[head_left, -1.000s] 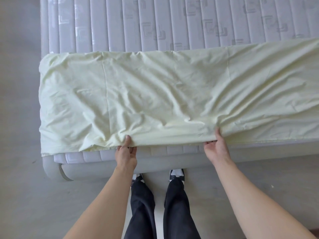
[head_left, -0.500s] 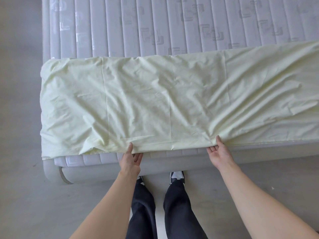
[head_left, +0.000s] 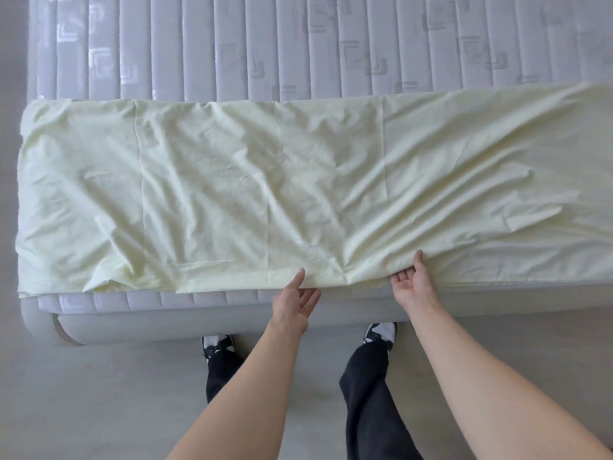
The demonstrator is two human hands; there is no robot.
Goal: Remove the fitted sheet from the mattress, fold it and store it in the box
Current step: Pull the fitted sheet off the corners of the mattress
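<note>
Mattress point(head_left: 298, 44): grey, quilted, bare beyond both hands. Sheet point(head_left: 265, 194): pale yellow, folded into a long wrinkled band across the mattress's near part. Left hand point(head_left: 295, 302): thumb on top of the sheet's near edge, fingers underneath, pinching it. Right hand point(head_left: 413, 282): pinching the same edge, just beside the left.

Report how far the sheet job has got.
Done: the pale yellow sheet is off the mattress, whose quilted top is bare beyond it, and lies folded into a long band along the near edge. In hand: the left hand and right hand each have a thumb on top of the sheet's near hem and fingers below it. Left: further folds and storing it; no box is in view.
</note>
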